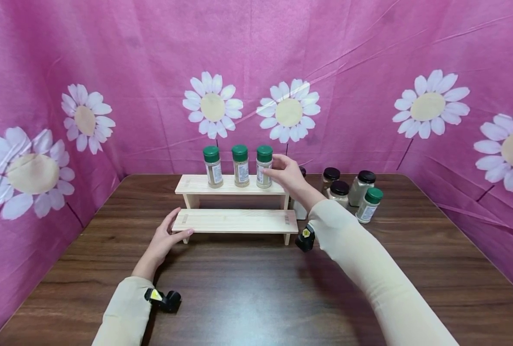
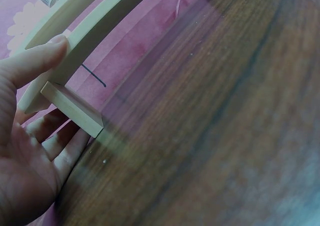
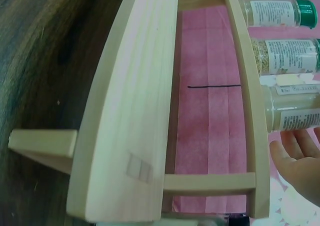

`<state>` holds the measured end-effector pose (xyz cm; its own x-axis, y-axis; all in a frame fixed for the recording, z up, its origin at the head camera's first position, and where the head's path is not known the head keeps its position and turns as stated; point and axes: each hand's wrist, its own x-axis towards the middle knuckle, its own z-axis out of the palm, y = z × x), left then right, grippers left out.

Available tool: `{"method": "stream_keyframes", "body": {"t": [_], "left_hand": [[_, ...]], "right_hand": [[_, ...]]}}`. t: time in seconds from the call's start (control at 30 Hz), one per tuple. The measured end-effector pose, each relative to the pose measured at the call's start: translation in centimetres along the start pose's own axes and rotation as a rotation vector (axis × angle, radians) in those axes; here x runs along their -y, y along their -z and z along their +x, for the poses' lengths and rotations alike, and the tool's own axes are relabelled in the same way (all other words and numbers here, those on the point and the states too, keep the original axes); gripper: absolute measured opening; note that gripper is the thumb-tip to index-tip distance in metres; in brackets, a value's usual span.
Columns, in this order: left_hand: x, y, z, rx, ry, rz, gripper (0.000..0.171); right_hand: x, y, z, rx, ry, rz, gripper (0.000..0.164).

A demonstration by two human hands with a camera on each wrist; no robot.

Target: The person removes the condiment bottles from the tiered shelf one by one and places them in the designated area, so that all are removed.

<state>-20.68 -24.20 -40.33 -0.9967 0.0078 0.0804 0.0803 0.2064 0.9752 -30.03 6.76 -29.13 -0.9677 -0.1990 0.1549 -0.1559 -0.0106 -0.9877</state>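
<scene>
A two-tier pale wooden rack (image 1: 234,221) stands on the table. My left hand (image 1: 163,240) grips the left end of its lower shelf, the thumb laid over the front edge. The left wrist view shows my left fingers (image 2: 55,141) behind a short leg of the rack. Three green-capped spice jars stand upright on the upper shelf: a left jar (image 1: 213,168), a middle jar (image 1: 241,168) and a right jar (image 1: 264,163). My right hand (image 1: 288,175) holds the right jar from its right side, thumb across the front in the head view.
Right of the rack stand several other jars: a green-capped one (image 1: 369,206) and black-capped ones (image 1: 362,187), some partly hidden behind my right arm. The wooden table (image 1: 239,293) reaches back to a pink flowered cloth (image 1: 152,72). Each wrist wears a small black camera (image 1: 306,238).
</scene>
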Motion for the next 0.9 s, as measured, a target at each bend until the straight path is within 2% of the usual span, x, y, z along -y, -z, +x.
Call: {"method": "stream_keyframes", "body": {"t": [0.37,0.9], "left_hand": [[-0.2,-0.1,-0.2,-0.001,0.001,-0.01,0.077],[0.3,0.1,0.1,-0.008,-0.008,-0.001,0.078]], "right_hand": [[0.3,-0.7,0.4,-0.074,-0.037,0.003,0.044],[0.8,-0.3,-1.2,-0.073,-0.043,0.021,0.041]]}}
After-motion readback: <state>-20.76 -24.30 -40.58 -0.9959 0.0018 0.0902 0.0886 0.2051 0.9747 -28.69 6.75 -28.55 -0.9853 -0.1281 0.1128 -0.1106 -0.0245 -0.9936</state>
